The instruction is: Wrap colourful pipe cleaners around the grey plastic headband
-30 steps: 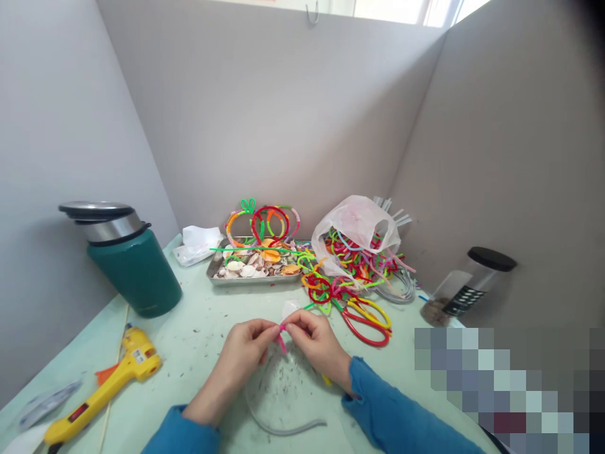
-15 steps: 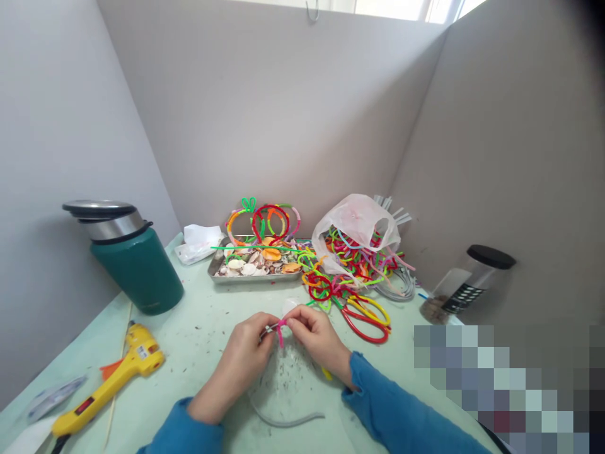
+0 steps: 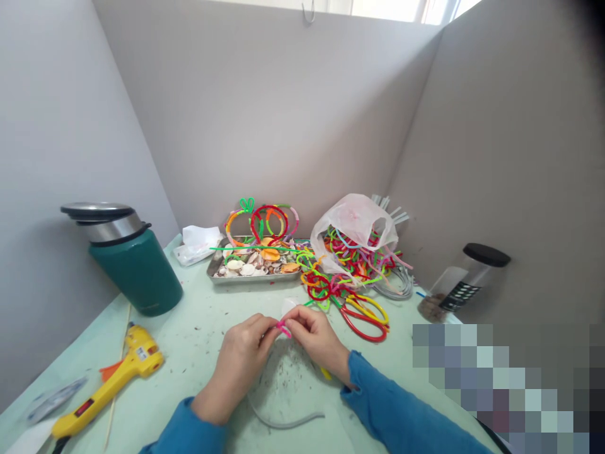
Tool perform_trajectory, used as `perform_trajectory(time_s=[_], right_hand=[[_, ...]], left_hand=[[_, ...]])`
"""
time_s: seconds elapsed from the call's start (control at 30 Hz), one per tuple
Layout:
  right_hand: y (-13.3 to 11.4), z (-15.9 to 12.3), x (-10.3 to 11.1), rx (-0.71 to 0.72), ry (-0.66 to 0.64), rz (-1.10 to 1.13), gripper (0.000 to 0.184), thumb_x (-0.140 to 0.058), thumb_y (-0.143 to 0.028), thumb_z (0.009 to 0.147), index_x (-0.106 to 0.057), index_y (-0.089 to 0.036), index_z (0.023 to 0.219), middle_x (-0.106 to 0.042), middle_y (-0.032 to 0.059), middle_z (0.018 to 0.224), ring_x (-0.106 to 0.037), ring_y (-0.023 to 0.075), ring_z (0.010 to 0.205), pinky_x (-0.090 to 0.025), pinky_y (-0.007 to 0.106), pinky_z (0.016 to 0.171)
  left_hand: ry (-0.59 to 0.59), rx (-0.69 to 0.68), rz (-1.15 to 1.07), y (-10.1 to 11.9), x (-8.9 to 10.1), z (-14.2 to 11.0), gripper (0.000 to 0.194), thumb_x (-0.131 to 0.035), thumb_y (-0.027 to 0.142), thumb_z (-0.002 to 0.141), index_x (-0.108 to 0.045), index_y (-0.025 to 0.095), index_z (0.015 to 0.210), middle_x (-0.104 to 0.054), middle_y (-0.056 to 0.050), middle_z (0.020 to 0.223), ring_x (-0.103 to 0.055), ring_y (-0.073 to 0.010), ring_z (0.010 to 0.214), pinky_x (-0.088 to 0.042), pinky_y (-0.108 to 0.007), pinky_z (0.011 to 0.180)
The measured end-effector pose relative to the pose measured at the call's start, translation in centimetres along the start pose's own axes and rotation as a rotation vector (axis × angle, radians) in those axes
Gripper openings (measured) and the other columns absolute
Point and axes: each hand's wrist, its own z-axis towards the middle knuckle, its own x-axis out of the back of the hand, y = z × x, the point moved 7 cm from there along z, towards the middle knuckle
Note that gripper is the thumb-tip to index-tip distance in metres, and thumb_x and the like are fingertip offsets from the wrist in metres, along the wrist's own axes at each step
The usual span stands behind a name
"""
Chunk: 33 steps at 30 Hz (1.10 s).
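1. The left hand [image 3: 243, 353] is raised just above the counter [image 3: 189, 366], its thumb and forefinger pressed together, pinching one side of a pink pipe cleaner [image 3: 285, 330].
2. The right hand [image 3: 319, 337] pinches the same piece from the other side between thumb and fingers, so the pink pipe cleaner sits in the narrow gap between the two hands, near the middle of the counter; a short end sticks out below the fingertips.
3. A grey cord [image 3: 288, 424] curves over the counter below the hands; whether it joins the pink piece cannot be told.
4. Beneath the right wrist a small yellow object [image 3: 326, 373] shows, mostly hidden.
5. Beyond the hands stands a metal tray [image 3: 255, 279] of shells [image 3: 247, 270], with colourful hoops [image 3: 270, 208] upright at its back edge.
6. Right of the tray, an open plastic bag [image 3: 352, 211] spills a tangle of pipe cleaners [image 3: 357, 252]; red and yellow handles [image 3: 373, 339] lie in front.
7. Far left, a tilted-looking green bottle [image 3: 137, 271] stands behind a yellow glue gun [image 3: 108, 384].
8. At the right, a clear jar [image 3: 460, 287] has a black lid [image 3: 486, 254].
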Motion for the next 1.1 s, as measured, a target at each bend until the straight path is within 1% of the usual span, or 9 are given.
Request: perform_trajectory(time_s=[0.17, 0.33, 0.4, 0.5, 0.57, 0.67, 0.8, 0.97, 1.1], right_hand=[[-0.1, -0.1, 0.0, 0.002, 0.003, -0.013, 0.014, -0.051, -0.024, 0.081, -0.060, -0.014, 0.077, -0.042, -0.0043, 0.055, -0.035, 0.0081, 0.050, -0.028, 0.020, 0.047], [-0.5, -0.3, 0.0, 0.070, 0.000, -0.084, 0.016, -0.050, -0.024, 0.082, -0.062, -0.014, 0.078, -0.050, -0.0019, 0.060, -0.039, 0.0087, 0.053, -0.030, 0.021, 0.050], [-0.6, -0.4, -0.2, 0.088, -0.013, -0.098, 0.016, -0.050, -0.024, 0.082, -0.062, -0.015, 0.079, -0.051, -0.0017, 0.060, -0.040, 0.0088, 0.053, -0.031, 0.021, 0.051], [-0.6, -0.5, -0.2, 0.086, -0.020, -0.108, 0.016, -0.049, -0.024, 0.083, -0.063, -0.015, 0.079, -0.050, -0.0020, 0.059, -0.040, 0.0086, 0.053, -0.031, 0.021, 0.050], [-0.3, -0.4, -0.1, 0.073, -0.001, -0.109, 0.016, -0.050, -0.024, 0.082, -0.062, -0.015, 0.079, -0.049, -0.0025, 0.058, -0.039, 0.0084, 0.052, -0.030, 0.020, 0.050], [0.3, -0.1, 0.2, 0.031, 0.036, -0.086, 0.015, -0.050, -0.025, 0.082, -0.061, -0.015, 0.078, -0.045, -0.0038, 0.056, -0.036, 0.0080, 0.051, -0.027, 0.020, 0.047], [1.0, 0.2, 0.5, -0.022, 0.075, -0.029, 0.014, -0.050, -0.025, 0.082, -0.060, -0.016, 0.079, -0.043, -0.0044, 0.055, -0.035, 0.0079, 0.050, -0.026, 0.020, 0.046], [1.1, 0.3, 0.6, -0.052, 0.086, 0.032, 0.014, -0.050, -0.025, 0.081, -0.058, -0.015, 0.077, -0.042, -0.0049, 0.054, -0.035, 0.0077, 0.048, -0.026, 0.020, 0.044], [0.8, 0.3, 0.6, -0.053, 0.092, 0.032, 0.014, -0.050, -0.025, 0.081, -0.058, -0.015, 0.076, -0.042, -0.0050, 0.053, -0.035, 0.0077, 0.048, -0.026, 0.020, 0.045]], left_hand=[[0.007, 0.112, -0.157, -0.1, 0.0, 0.1, 0.024, -0.046, 0.029, 0.085, -0.064, 0.017, 0.075, -0.061, -0.002, 0.068, -0.053, -0.0134, 0.063, -0.036, -0.023, 0.059], [-0.105, 0.503, -0.570, -2.5, -1.9, -0.2, 0.034, -0.055, 0.041, 0.076, -0.051, 0.015, 0.053, -0.042, 0.004, 0.044, -0.034, -0.0073, 0.040, -0.023, -0.021, 0.040], [-0.163, 0.620, -0.772, -3.1, -2.9, -0.6, 0.034, -0.057, 0.042, 0.073, -0.051, 0.015, 0.054, -0.045, 0.004, 0.045, -0.030, -0.0054, 0.035, -0.019, -0.020, 0.037], [-0.200, 0.664, -0.915, -3.2, -3.5, -0.9, 0.034, -0.055, 0.043, 0.074, -0.053, 0.014, 0.056, -0.047, 0.003, 0.044, -0.028, -0.0045, 0.032, -0.019, -0.020, 0.035], [-0.203, 0.660, -0.853, -3.3, -3.5, -0.9, 0.038, -0.052, 0.046, 0.076, -0.053, 0.014, 0.056, -0.043, 0.005, 0.040, -0.028, -0.0048, 0.031, -0.019, -0.020, 0.035], [-0.067, 0.592, -0.601, -3.4, -2.2, -0.6, 0.033, -0.051, 0.047, 0.077, -0.057, 0.015, 0.069, -0.053, 0.003, 0.050, -0.036, -0.0065, 0.032, -0.025, -0.020, 0.035], [0.198, 0.292, -0.228, -1.9, 0.6, 0.0, 0.016, -0.053, 0.034, 0.079, -0.057, 0.019, 0.084, -0.062, -0.002, 0.080, -0.054, -0.0117, 0.054, -0.041, -0.023, 0.049], [0.231, -0.089, -0.013, 0.5, 0.8, -0.2, 0.018, -0.048, 0.017, 0.083, -0.060, 0.020, 0.096, -0.062, -0.006, 0.097, -0.059, -0.0167, 0.084, -0.048, -0.028, 0.072], [0.258, -0.194, 0.110, 1.0, 0.4, -0.4, 0.023, -0.048, 0.014, 0.083, -0.063, 0.018, 0.100, -0.064, -0.008, 0.098, -0.059, -0.0183, 0.090, -0.048, -0.029, 0.079]])
